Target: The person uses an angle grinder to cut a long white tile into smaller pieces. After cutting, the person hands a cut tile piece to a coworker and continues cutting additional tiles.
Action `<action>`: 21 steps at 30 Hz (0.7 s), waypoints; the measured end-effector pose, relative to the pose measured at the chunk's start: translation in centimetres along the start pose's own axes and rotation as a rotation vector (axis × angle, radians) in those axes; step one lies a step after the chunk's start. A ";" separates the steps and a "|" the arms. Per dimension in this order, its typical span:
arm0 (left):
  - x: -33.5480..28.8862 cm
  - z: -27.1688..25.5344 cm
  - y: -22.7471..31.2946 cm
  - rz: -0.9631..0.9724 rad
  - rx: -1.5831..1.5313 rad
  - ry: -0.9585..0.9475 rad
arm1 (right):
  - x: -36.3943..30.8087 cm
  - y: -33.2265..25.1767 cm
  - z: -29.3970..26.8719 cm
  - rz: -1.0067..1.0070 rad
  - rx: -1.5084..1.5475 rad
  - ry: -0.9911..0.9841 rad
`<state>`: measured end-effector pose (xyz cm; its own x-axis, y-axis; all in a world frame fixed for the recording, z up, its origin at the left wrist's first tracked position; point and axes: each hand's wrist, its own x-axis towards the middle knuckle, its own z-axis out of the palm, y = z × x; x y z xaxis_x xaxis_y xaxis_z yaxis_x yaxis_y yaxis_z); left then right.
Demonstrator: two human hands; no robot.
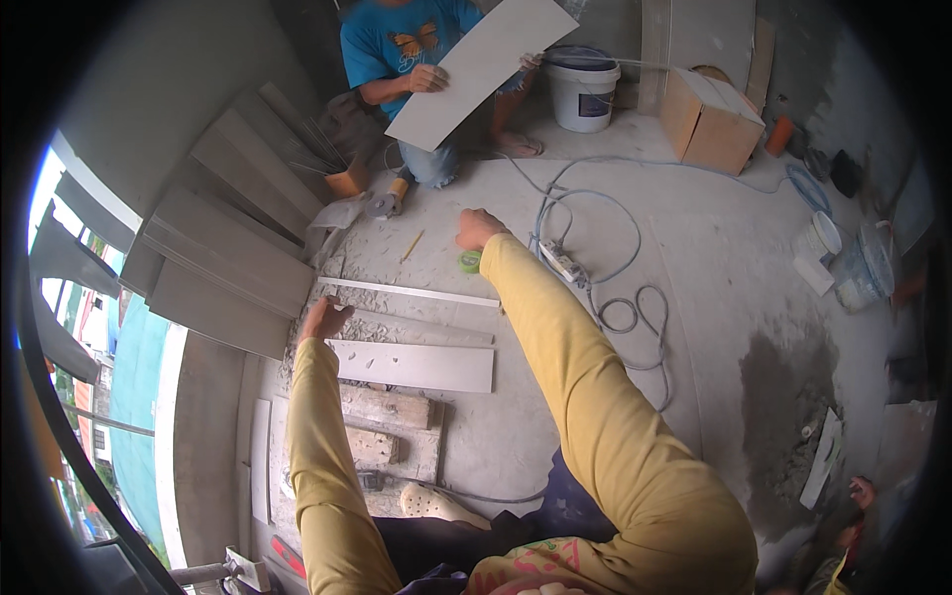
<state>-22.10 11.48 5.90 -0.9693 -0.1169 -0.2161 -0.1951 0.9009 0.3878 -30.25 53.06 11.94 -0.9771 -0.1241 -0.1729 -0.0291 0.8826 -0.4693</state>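
My left hand [323, 318] is at the left end of a thin white strip [416, 291] on the floor, thumb and fingers apart. My right hand [479, 228] is beyond the strip's right end, fingers curled closed; what they hold, if anything, is hidden. Just below that hand is a small round green thing [469, 261], partly covered by my sleeve. Nearer me lie a narrow grey strip [421, 328] and a wider pale board [412, 366], with broken chips around. A yellow pencil [412, 245] lies beyond the strip.
A co-worker opposite holds a long pale board [481, 74] in both hands. Planks [228, 258] lean at the left wall. An angle grinder [385, 202], looped cable [635, 238], power strip [562, 262], white bucket [583, 94] and cardboard box [709, 121] stand or lie about. Wooden blocks [385, 407] are near me.
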 end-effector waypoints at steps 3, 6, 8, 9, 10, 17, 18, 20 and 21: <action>0.3 -0.2 0.0 -0.005 -0.023 0.009 | 0.0 -0.2 0.0 0.000 -0.029 -0.002; 0.4 -0.2 1.1 0.081 0.025 0.077 | 0.9 0.6 -0.2 -0.020 -0.038 -0.016; 0.1 0.0 2.4 0.094 0.011 0.076 | 1.2 1.0 0.0 -0.026 -0.054 -0.028; -0.2 0.2 3.1 0.091 0.009 0.068 | 1.0 0.9 0.3 -0.021 -0.069 -0.036; -0.6 0.4 3.9 0.089 0.006 0.059 | 0.8 0.9 0.5 -0.016 -0.085 -0.044; -0.9 0.8 5.0 0.052 0.056 0.001 | 0.0 -1.8 0.4 -0.063 -0.063 -0.029; -0.8 0.8 5.1 0.055 0.063 -0.006 | 0.0 -2.0 0.4 -0.060 -0.064 -0.033; -0.6 1.1 5.3 0.059 0.064 -0.016 | 0.0 -2.2 0.5 -0.059 -0.063 -0.042; -0.5 1.2 5.4 0.060 0.057 -0.018 | -0.1 -2.3 0.6 -0.060 -0.060 -0.049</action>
<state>-22.50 16.88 7.06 -0.9761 -0.0546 -0.2102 -0.1271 0.9285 0.3490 -30.01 50.81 12.51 -0.9619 -0.1978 -0.1887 -0.1010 0.8985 -0.4271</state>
